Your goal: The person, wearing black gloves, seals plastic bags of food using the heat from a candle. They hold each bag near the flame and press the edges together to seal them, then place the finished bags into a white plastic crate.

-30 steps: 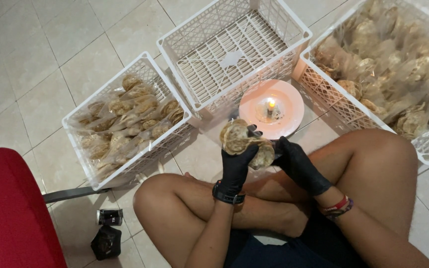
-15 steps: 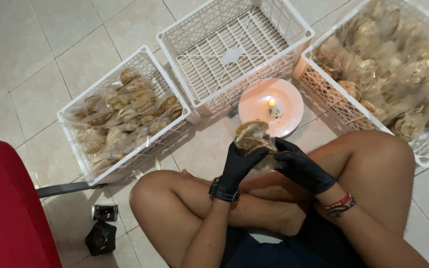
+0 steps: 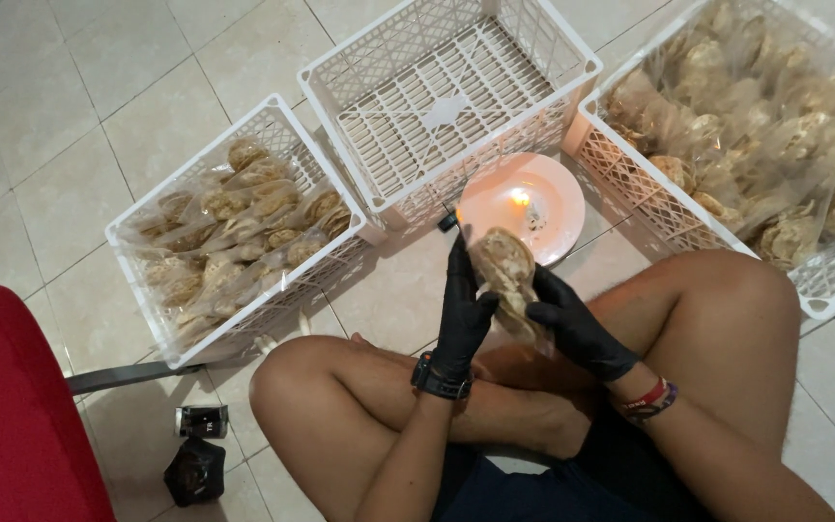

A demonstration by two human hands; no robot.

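1. Both gloved hands, left hand [image 3: 463, 314] and right hand [image 3: 572, 324], clasp a clear bag of crackers [image 3: 506, 280] above the lap.
2. The lit candle [image 3: 521, 200] on the pink plate [image 3: 495, 198] sits close; tilting forward could melt the plastic.

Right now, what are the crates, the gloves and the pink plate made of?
Crates: rigid white plastic, matte, moulded lattice walls. Gloves on left hand and right hand: thin black rubbery material, probably nitrile, slight sheen. Pink plate: smooth, glossy; plastic or glazed ceramic, cannot tell.

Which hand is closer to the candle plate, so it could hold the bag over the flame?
Probably the left hand: it grips the bag of crackers up high, nearest the pink plate. The right hand supports lower.
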